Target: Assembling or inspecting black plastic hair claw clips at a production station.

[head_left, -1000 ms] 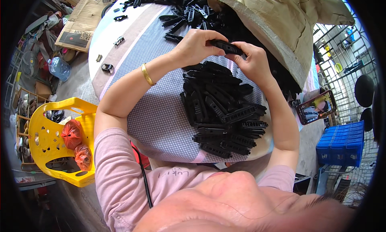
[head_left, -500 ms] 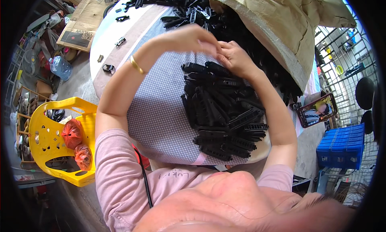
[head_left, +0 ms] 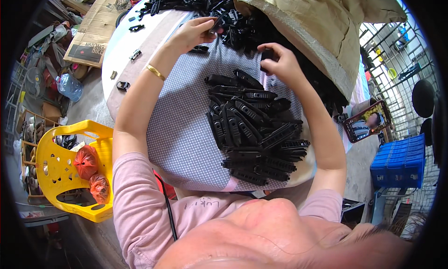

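Observation:
My left hand is over the table's far side, fingers closed on a small black plastic part beside the far heap of black parts. To its right, my right hand has thumb and fingers curled round another black plastic part, partly covered by the fingers. The hands are apart. Closer to me lies a pile of long, slotted black plastic parts, stacked loosely on the dotted cloth. Neither hand touches this near pile.
A large brown paper sack spreads over the table's far right. Several small parts lie along the left edge, including a black clip. A yellow chair with red bags stands left; a phone and blue crate are right.
My hands, together beyond the near pile half a second ago, have separated. The left has moved left and farther away to the far heap; the right stays near its earlier place.

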Tool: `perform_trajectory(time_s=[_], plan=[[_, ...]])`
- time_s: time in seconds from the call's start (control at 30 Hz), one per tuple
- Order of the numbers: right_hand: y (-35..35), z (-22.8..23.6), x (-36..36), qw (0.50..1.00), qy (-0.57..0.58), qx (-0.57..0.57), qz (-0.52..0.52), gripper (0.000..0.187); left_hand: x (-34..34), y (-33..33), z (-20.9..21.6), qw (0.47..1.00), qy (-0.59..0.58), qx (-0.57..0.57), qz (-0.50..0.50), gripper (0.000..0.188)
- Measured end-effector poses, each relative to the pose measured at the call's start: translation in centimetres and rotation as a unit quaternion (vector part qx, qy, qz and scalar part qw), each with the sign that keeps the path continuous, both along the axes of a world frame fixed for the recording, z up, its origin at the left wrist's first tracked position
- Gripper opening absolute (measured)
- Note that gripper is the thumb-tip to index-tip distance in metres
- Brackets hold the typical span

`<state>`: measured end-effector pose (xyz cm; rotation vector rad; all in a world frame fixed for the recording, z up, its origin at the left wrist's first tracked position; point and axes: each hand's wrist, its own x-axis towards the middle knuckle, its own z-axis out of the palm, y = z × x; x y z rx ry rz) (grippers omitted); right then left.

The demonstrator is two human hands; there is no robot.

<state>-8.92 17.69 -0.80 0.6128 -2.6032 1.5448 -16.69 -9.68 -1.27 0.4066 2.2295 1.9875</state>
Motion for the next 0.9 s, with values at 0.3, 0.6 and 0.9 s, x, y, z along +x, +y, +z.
perform_trajectory(time_s=[0.3, 0.6, 0.9], plan=[[0.5, 1.6, 1.2, 0.949, -0.069, -0.307, 0.026, 0.026, 4.7, 5.5, 1.2, 0.949, -0.088, 0.22, -0.21, 0.038], [-0.4, 1.8, 2.6, 0.988, 0.13, -0.087, 0.005, 0.026, 6.8, 7.0, 2.3, 0.977, -0.125, 0.095, -0.147, 0.039], [-0.4, 2.3, 2.5, 0.937, 0.332, 0.101, -0.047, 0.037, 7.8, 7.1, 2.9, 0.948, 0.191, -0.227, -0.116, 0.044]])
